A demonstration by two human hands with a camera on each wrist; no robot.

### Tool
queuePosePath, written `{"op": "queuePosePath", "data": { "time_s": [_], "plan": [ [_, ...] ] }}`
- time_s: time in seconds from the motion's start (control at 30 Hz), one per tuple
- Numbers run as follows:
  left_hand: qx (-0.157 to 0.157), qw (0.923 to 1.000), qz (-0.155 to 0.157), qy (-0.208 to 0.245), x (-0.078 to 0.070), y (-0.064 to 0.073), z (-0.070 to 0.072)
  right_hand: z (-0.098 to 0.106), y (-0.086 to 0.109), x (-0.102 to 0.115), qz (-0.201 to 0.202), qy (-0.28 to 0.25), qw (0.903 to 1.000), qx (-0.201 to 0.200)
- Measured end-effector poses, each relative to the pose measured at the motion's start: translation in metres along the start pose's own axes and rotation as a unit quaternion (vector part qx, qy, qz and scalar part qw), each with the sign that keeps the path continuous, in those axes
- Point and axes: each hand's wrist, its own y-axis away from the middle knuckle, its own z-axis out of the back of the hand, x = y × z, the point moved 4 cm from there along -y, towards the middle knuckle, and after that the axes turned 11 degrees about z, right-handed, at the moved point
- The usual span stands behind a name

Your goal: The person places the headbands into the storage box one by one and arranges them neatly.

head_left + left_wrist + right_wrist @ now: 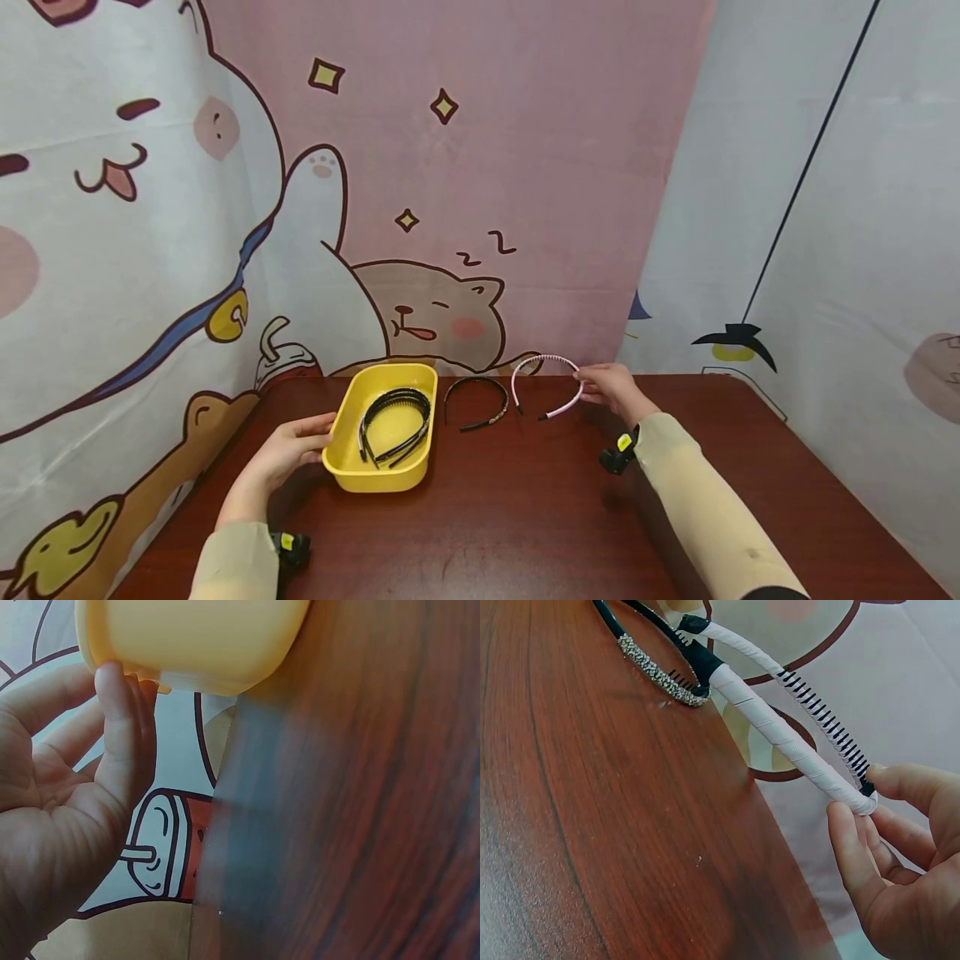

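A yellow plastic basket [375, 482] stands on the table at the left, with several black headbands [405, 393] inside it. My left hand [288, 450] holds its left side by the rim; the left wrist view shows fingertips [111, 675] against the basket's outer wall. A pale pink headband [561, 411] with dark teeth along its inner side is pinched in my right hand [611, 390], between thumb and fingers, at the bend of the band. Between basket and pink headband lies a black headband [495, 419], its band studded with glittering stones [654, 669].
The dark red wooden table [525, 517] ends at the back against a cartoon-printed cloth [562, 167]. More of the printed cloth runs along the left and right sides. A small black wrist camera [618, 457] sits at the right sleeve, another [294, 550] at the left.
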Motion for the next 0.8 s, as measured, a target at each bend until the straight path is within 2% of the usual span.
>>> {"op": "queuePosePath", "data": {
  "time_s": [0.8],
  "plan": [
    [0.000, 1.0000, -0.002, 0.000, -0.001, 0.001, -0.001, -0.012, 0.000, 0.029, 0.016, 0.022, 0.9996, 0.010]
  ]
}}
